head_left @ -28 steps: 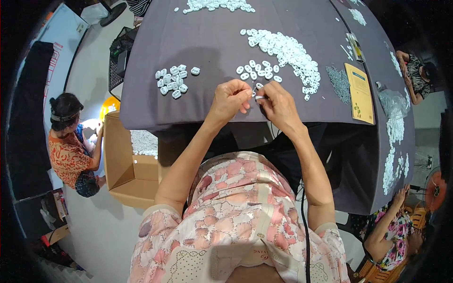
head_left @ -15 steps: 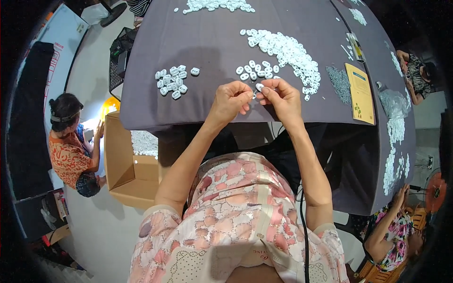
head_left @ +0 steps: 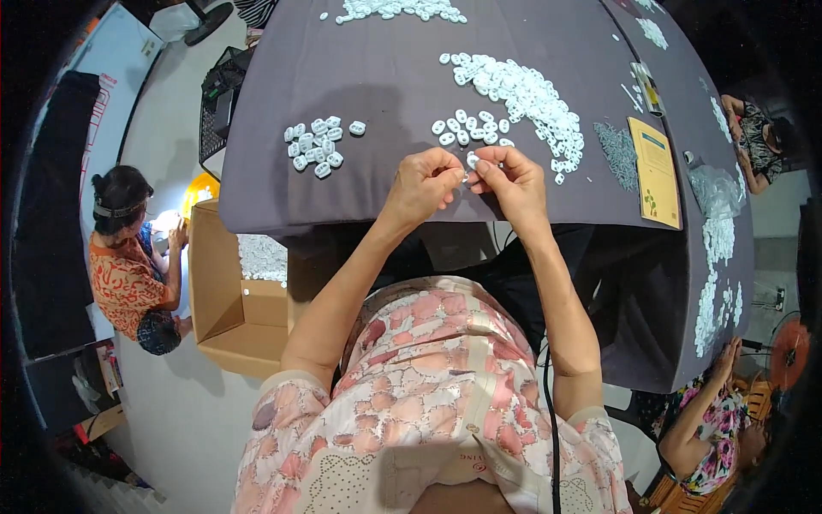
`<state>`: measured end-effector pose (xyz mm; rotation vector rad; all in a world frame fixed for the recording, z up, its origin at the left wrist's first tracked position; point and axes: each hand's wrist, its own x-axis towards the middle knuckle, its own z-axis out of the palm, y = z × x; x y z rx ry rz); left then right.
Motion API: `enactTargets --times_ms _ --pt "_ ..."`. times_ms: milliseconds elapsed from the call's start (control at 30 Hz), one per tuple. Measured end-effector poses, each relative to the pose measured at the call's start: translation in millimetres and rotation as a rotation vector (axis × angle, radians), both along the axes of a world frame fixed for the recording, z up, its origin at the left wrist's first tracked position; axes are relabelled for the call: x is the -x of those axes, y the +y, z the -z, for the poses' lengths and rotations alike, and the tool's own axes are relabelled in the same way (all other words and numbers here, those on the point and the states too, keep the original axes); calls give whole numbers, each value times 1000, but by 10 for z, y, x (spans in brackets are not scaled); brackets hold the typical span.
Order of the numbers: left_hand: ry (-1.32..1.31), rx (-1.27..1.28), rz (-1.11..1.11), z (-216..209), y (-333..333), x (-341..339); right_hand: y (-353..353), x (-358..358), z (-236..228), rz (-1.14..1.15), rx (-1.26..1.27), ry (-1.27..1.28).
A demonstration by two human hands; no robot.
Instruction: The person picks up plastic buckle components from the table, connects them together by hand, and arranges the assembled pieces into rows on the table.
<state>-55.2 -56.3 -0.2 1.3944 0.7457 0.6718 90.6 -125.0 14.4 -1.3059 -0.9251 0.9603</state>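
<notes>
Close to the table's near edge, both hands are raised with their fingertips almost meeting. My right hand (head_left: 519, 182) pinches a small white oval plastic piece (head_left: 472, 160) between thumb and fingers. My left hand (head_left: 424, 187) is closed in a pinch beside it, on something too small to make out at its fingertips. Just beyond the hands lies a loose group of white oval pieces with holes (head_left: 463, 137). To the left sits another cluster of white oval pieces (head_left: 317, 146), which look thicker.
A large pile of white pieces (head_left: 522, 94) curves behind the right hand; another pile (head_left: 400, 10) lies far back. Small grey metal parts (head_left: 615, 152) sit beside a yellow booklet (head_left: 655, 171). An open cardboard box (head_left: 244, 334) stands left of the table. Other people work at both sides.
My fingertips have drawn slightly closer together around the white piece. The table's contents appear a little shifted in the picture; the piles look unchanged.
</notes>
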Motion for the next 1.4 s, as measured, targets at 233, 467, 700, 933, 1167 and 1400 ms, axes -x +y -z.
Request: enactTargets --times_ms 233,467,700,933,1167,1400 --pt "26 -30 -2 -3 -5 -10 -3 16 22 -2 20 -1" --pt "-79 49 -3 49 19 -6 -3 39 21 -1 16 3" --pt "-117 107 -34 42 2 -13 -8 51 70 -5 -7 -95" --pt "-177 120 -89 53 -13 -43 -15 75 47 -25 -6 -106" --pt "-190 148 -72 11 -16 -38 1 35 68 -61 -1 -129" --pt "-142 176 -40 -2 11 -21 5 26 41 -78 -5 -123"
